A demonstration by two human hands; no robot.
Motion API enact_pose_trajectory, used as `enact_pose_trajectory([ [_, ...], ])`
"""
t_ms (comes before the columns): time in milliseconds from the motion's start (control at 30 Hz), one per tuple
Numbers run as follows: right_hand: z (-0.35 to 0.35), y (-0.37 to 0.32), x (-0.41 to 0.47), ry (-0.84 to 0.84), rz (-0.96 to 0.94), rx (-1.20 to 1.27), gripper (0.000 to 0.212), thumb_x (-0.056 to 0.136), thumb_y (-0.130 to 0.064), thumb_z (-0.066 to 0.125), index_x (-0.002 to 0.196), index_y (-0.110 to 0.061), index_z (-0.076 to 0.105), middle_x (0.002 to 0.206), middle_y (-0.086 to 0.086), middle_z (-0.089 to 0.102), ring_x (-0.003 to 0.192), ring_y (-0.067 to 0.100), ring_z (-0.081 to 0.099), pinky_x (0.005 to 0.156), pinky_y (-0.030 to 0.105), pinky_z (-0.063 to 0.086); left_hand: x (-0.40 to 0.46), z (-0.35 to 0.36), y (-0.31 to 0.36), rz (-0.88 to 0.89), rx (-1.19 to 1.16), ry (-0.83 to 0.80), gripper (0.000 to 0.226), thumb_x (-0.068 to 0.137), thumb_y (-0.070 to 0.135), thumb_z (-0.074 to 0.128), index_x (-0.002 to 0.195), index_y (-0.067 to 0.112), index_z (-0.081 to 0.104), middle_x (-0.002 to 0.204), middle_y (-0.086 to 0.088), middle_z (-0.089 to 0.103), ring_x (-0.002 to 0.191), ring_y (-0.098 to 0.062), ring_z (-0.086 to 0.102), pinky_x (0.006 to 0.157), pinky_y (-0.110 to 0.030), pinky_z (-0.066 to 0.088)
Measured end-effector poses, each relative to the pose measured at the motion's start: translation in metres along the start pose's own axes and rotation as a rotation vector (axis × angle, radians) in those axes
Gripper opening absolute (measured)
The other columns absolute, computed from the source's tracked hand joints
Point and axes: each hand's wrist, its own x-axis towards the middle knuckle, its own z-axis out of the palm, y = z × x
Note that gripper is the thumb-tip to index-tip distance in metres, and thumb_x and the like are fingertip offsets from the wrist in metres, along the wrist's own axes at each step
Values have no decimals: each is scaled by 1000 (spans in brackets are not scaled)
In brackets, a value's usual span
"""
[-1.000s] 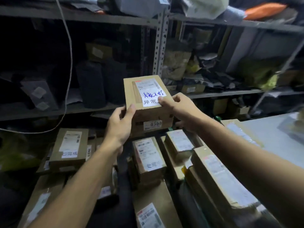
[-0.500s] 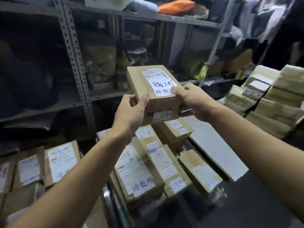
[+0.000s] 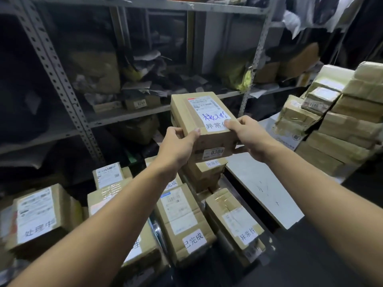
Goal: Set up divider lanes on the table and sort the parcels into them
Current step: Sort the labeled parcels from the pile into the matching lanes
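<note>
Hiding the parcel label's corner, right hand, left hand

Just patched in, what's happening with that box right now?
A person holds a cardboard parcel up in both hands, the left hand at its near-left corner and the right hand at its right edge. Its side sticker reads 0300. Below lie more labelled parcels, a stack of wrapped boxes stands at right, and metal shelving is behind.
</note>
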Motion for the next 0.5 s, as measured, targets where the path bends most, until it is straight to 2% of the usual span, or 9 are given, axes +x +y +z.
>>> enact_pose_trajectory([
  [67,-4,10,15,-2,6,24,22,97,-36,58,94,-17,47,91,2,66,70,16,63,54,33,54,11,11,-3,-17,3,-2,46,88,50,64,118,22,46,107,9,57,94,-8,58,69,-30,48],
  [233,-8,40,64,-40,28,44,21,96,-36,58,97,-18,49,102,7,68,81,19,65,58,35,56,51,42,-22,-101,-10,22,62,85,48,68,133,21,39,123,2,56,106,-18,59,90,-42,53],
  [333,-8,59,90,-76,55,25,22,97,-35,59,104,-16,50,105,7,68,85,18,65,64,37,59,72,58,-39,-144,-38,27,73,83,45,70,143,22,34,130,3,55,111,-19,59,95,-44,52],
  [500,-7,88,120,-125,70,-31,30,96,-35,58,115,-12,51,109,6,67,84,15,66,72,38,60,90,78,-65,-184,-23,18,75,86,44,69,147,24,30,136,3,53,115,-19,57,100,-45,49],
])
